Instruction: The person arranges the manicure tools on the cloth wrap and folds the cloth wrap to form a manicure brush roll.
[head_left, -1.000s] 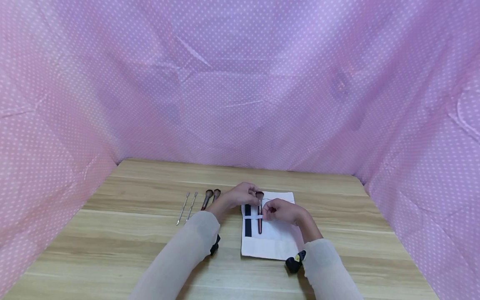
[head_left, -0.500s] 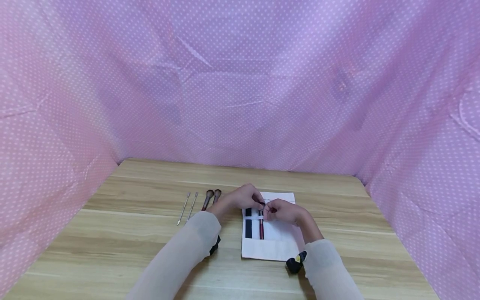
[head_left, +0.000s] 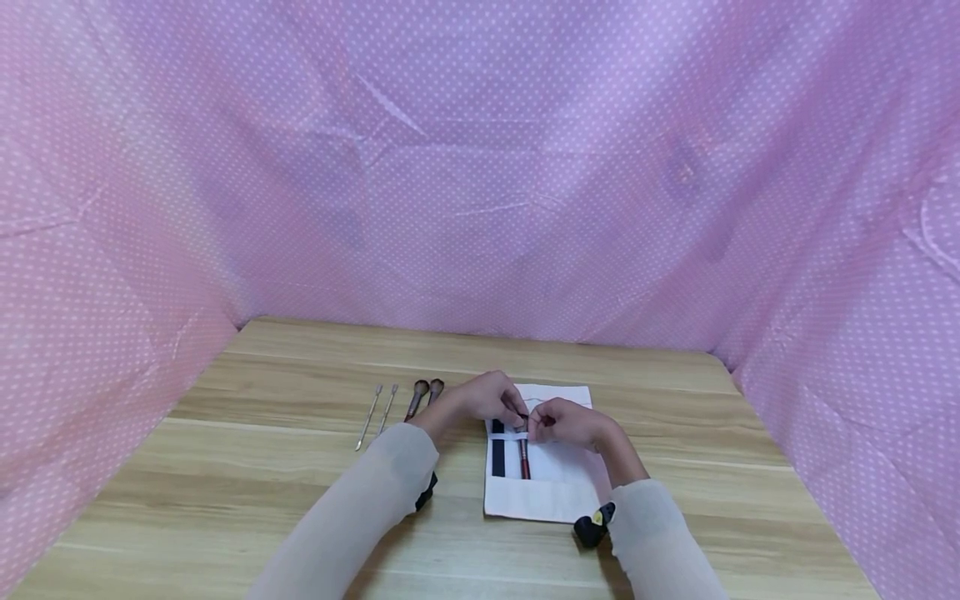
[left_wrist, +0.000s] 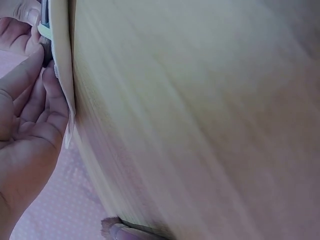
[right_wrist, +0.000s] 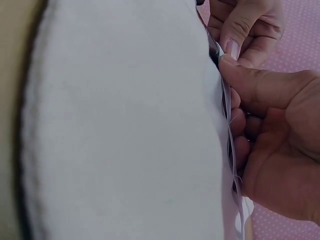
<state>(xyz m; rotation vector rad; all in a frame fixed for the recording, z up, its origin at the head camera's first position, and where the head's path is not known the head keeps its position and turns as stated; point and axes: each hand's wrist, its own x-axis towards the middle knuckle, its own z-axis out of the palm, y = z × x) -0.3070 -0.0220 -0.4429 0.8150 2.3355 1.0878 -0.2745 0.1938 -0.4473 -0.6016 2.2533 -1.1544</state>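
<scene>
A makeup brush [head_left: 525,465] with a red handle lies lengthwise on a white fabric brush roll [head_left: 543,500], its handle running below a white elastic band [head_left: 498,436]. My left hand [head_left: 489,396] pinches the brush near its bristle end, which the fingers mostly cover; in the left wrist view a dark bit of the brush [left_wrist: 47,52] shows at the fingertips. My right hand [head_left: 568,422] pinches the elastic band just right of the brush. Seen from the right wrist, the band [right_wrist: 230,125] runs along the curled fingers of the right hand [right_wrist: 285,115], thumb pressed on it.
A black strip [head_left: 498,458] lies on the roll, left of the brush. Further left on the wooden table [head_left: 225,483] are two more makeup brushes [head_left: 418,393], partly behind the left arm, and two slim metal tools [head_left: 367,418]. Pink dotted cloth [head_left: 480,208] surrounds the table.
The brush has slid toward me under the band, its handle end now nearer the roll's lower flap. My left hand moved slightly right and down with it; my right hand stayed nearly still.
</scene>
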